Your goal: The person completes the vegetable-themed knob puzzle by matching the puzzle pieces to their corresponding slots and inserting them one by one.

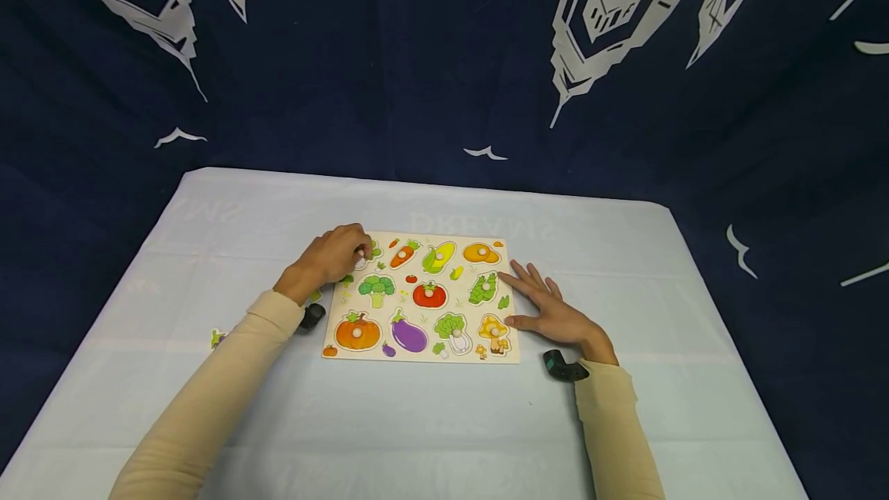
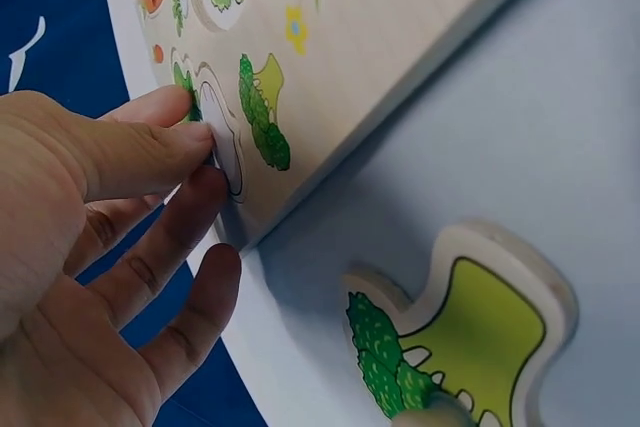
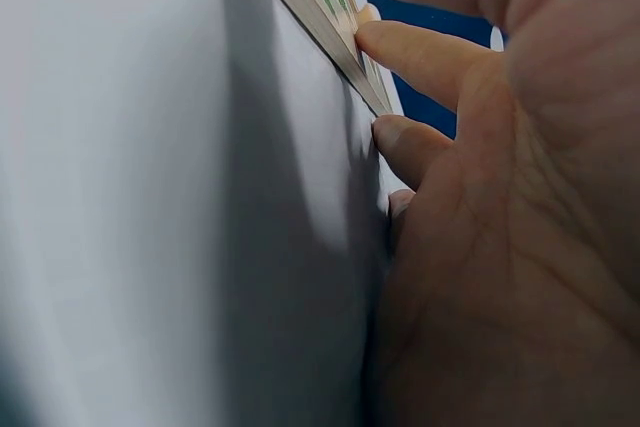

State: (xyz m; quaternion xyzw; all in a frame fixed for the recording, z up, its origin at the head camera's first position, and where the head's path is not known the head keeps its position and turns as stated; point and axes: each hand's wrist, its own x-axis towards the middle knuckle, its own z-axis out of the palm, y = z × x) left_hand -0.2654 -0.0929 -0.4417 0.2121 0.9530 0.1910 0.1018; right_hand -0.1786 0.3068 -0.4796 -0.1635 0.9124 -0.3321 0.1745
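A wooden vegetable puzzle board (image 1: 403, 357) lies flat on the table. At its far left corner my left hand (image 1: 336, 253) pinches a white, green-leafed puzzle piece (image 2: 226, 132) between thumb and index finger, at its outlined place; the fingers partly cover it. The other left fingers are bent loosely. My right hand (image 1: 556, 315) is spread at the board's right edge, fingertips touching the rim near the green asparagus-like piece (image 1: 484, 288) and the mushroom piece (image 1: 494, 332). Beside the board's left edge lies a loose broccoli piece (image 2: 490, 322), mostly hidden by the left wrist in the head view.
Farther left, another small green piece (image 1: 218, 338) shows partly behind the left sleeve. Carrot (image 1: 403, 256), corn (image 1: 439, 257), tomato (image 1: 430, 296) and pumpkin (image 1: 357, 332) are among the board's pictures. A white cloth (image 1: 417, 438) covers the table; a dark patterned curtain (image 1: 389, 99) hangs behind.
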